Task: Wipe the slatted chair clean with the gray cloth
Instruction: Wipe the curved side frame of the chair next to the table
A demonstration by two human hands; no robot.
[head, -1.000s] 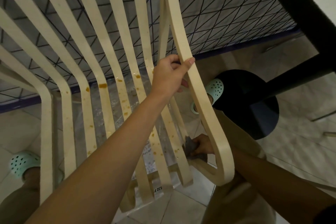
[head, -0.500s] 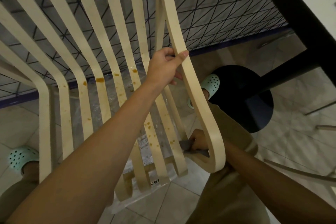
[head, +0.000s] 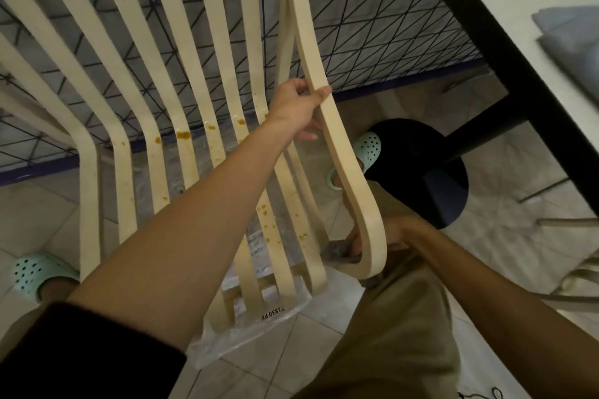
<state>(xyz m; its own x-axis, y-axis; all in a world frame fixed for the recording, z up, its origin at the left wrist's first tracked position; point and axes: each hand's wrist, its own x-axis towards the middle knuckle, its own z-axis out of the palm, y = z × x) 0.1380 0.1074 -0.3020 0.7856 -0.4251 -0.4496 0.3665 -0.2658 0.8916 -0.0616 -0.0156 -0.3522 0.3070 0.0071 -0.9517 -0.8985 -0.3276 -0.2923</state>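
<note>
My right grip (head: 398, 232) pinches the gray cloth (head: 337, 251) at the slatted chair's (head: 97, 81) armrest (head: 337, 139) bend; stained slats (head: 184, 146) run just left.

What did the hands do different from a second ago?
The right hand slid the gray cloth a little lower, toward the bottom bend of the slatted chair's curved side piece. The left hand kept gripping that piece higher up, and the orange stains on the slats are still there.
</note>
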